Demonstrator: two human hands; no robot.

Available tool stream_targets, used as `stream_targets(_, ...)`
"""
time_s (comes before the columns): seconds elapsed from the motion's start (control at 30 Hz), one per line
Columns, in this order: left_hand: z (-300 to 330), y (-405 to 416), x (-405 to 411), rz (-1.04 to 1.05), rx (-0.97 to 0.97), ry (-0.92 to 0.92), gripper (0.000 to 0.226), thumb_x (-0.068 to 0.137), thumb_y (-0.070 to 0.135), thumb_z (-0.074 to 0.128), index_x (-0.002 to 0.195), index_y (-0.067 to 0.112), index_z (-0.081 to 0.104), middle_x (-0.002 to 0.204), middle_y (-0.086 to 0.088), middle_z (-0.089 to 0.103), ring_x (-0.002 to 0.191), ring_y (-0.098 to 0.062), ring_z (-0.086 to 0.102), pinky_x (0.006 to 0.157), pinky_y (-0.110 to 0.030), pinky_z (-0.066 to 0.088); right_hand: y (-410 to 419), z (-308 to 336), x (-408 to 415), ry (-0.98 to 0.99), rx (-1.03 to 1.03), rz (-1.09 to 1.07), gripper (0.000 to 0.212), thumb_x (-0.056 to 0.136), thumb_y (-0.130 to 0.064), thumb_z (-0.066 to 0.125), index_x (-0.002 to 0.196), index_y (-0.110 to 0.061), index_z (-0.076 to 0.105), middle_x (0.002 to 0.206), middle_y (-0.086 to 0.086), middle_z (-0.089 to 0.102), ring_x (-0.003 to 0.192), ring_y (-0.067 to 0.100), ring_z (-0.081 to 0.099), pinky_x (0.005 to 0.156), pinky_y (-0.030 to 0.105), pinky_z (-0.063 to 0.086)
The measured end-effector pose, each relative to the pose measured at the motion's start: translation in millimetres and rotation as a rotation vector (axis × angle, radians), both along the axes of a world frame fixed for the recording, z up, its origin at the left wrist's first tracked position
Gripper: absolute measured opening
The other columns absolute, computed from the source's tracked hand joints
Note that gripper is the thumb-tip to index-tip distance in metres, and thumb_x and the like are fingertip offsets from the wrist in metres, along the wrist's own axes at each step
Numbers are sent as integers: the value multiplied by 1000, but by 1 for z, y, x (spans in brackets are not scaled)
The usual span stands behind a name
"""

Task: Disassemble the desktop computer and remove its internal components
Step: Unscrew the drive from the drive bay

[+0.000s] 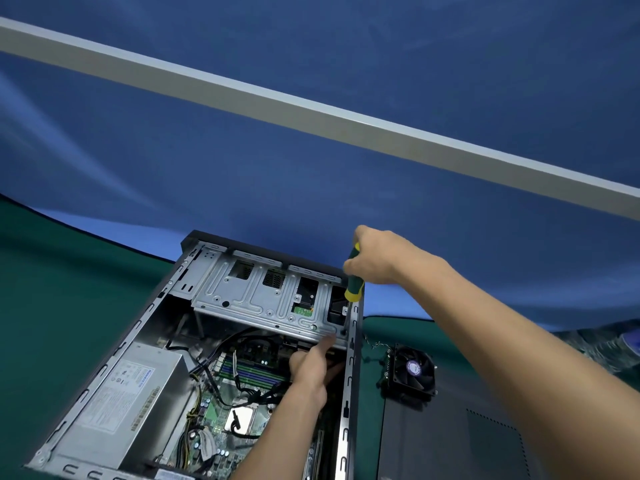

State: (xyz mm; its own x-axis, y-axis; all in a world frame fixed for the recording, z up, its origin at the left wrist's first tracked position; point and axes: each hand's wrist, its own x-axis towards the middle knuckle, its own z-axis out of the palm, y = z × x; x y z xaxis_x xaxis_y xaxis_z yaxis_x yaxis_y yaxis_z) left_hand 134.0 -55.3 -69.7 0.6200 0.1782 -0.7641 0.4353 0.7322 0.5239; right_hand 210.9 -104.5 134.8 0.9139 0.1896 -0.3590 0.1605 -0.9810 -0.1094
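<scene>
We've got the case (145,341) lying open on the green table (52,271), its drive cage (263,299) at the far end. Our right hand (374,258) wraps tight round the screwdriver (353,282), green and yellow, held upright with the tip down at the cage's near right corner. Our left hand (311,368) reaches inside over the motherboard (242,386), 1 finger stretched out and touching the cage's lower edge, the rest curled in. The power supply (131,386) sits at the left wall. Just right of the case, a fan (412,370) rests on the dark side panel (450,438). Blue backdrop (311,185) behind.
</scene>
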Motion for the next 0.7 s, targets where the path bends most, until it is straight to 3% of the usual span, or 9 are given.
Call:
stream_targets(0.17, 3, 0, -1, -13, 8, 20, 36, 74, 11, 78, 93, 0, 50, 96, -13, 52, 83, -25, 55, 87, -43, 54, -5, 0, -6, -125, -104, -48, 39, 96, -42, 42, 72, -11, 46, 66, 3, 54, 54, 19, 46, 50, 25, 32)
stream_targets(0.27, 3, 0, -1, -12, 4, 24, 37, 74, 10, 78, 97, -1, 51, 95, -14, 52, 85, -26, 54, 85, -43, 54, -7, 4, -8, 31, 91, 18, 8, 92, -17, 48, 98, -14, 43, 89, 7, 55, 67, 19, 47, 56, 30, 39)
stream_targets(0.33, 4, 1, -1, -11, 0, 20, 34, 74, 9, 78, 93, 1, 51, 92, -13, 51, 82, -25, 53, 75, -39, 56, -3, 2, -13, 20, 58, 34, 21, 90, -26, 54, 101, -17, 38, 93, 6, 58, 69, 21, 51, 59, 31, 41)
stream_targets(0.4, 4, 1, -1, -3, 2, 17, 30, 75, 8, 77, 89, 1, 52, 89, -12, 51, 82, -25, 54, 68, -34, 56, 3, -3, -16, -130, -63, 37, 29, 93, -45, 48, 90, -19, 36, 83, 3, 58, 72, 25, 60, 54, 28, 38)
stream_targets(0.5, 6, 2, 0, 1, -7, 23, 29, 76, 9, 76, 91, 3, 51, 87, -11, 50, 86, -27, 55, 75, -37, 56, 9, -5, -15, -81, 76, -4, 11, 97, -24, 41, 96, -13, 41, 86, 6, 51, 80, 29, 58, 57, 30, 38)
stream_targets(0.57, 8, 2, -1, -2, -15, 33, 29, 78, 12, 76, 90, 4, 50, 85, -8, 50, 91, -29, 54, 82, -40, 55, 11, 0, -13, 35, 123, -33, 19, 91, -18, 47, 106, -12, 38, 91, 6, 49, 76, 24, 51, 61, 32, 40)
stream_targets(0.7, 16, 6, -4, -344, 364, 91, 42, 88, 41, 62, 71, 9, 41, 73, -3, 47, 70, -19, 49, 67, -29, 42, 7, -6, -14, -137, -7, -120, 28, 95, -40, 44, 92, -13, 40, 82, 3, 53, 72, 23, 52, 52, 29, 30)
